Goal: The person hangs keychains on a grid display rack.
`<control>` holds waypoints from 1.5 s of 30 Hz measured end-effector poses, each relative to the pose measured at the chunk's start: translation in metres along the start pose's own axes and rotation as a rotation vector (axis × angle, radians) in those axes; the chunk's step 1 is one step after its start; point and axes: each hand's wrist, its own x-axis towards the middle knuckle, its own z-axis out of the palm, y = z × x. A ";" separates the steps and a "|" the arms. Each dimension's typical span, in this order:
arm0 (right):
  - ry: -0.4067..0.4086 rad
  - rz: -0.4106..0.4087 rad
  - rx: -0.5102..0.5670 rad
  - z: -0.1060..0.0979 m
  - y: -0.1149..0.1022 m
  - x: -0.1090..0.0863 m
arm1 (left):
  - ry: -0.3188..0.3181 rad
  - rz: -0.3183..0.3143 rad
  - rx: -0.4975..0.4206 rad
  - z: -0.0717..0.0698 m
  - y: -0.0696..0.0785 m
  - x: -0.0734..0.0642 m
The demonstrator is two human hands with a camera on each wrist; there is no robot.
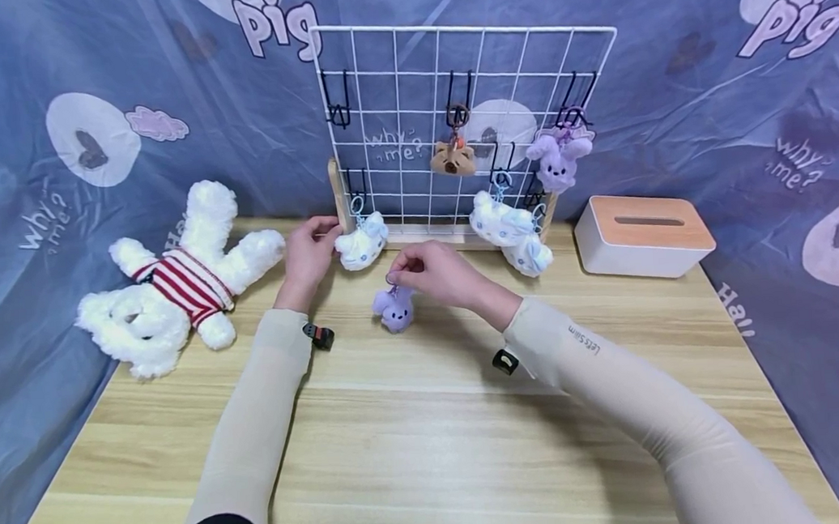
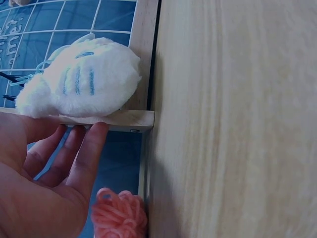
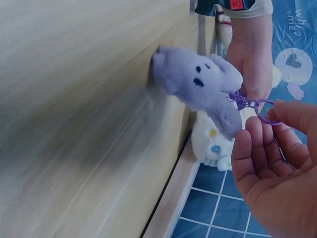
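Note:
A purple plush bunny keychain (image 1: 395,308) hangs just over the table from its purple ring (image 3: 268,112). My right hand (image 1: 435,273) pinches that ring between thumb and index finger, the other fingers loosely bent. At the rack's left side, my left hand (image 1: 310,257) holds the wooden post (image 2: 111,118), with thumb and fingertips at its edges. Beside this hand a white plush keychain with blue marks (image 1: 362,242) hangs on a low hook of the white wire grid rack (image 1: 421,136); in the left wrist view the same plush (image 2: 94,74) covers part of the post.
On the grid hang a brown plush (image 1: 454,159), another purple bunny (image 1: 558,159) and two white plushes (image 1: 497,218). An upper-left hook (image 1: 338,109) is bare. A white bear in stripes (image 1: 173,291) lies left; a tissue box (image 1: 644,234) stands right.

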 end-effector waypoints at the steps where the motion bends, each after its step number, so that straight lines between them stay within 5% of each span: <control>1: 0.000 -0.004 0.001 0.000 -0.001 0.000 | 0.001 0.001 0.000 0.000 0.000 0.000; 21: 0.009 -0.060 -0.006 -0.002 -0.021 -0.003 | 0.002 0.012 -0.002 -0.001 0.001 0.000; 45: 0.056 -0.112 -0.007 -0.031 -0.063 0.012 | 0.002 0.024 0.015 -0.001 0.001 -0.001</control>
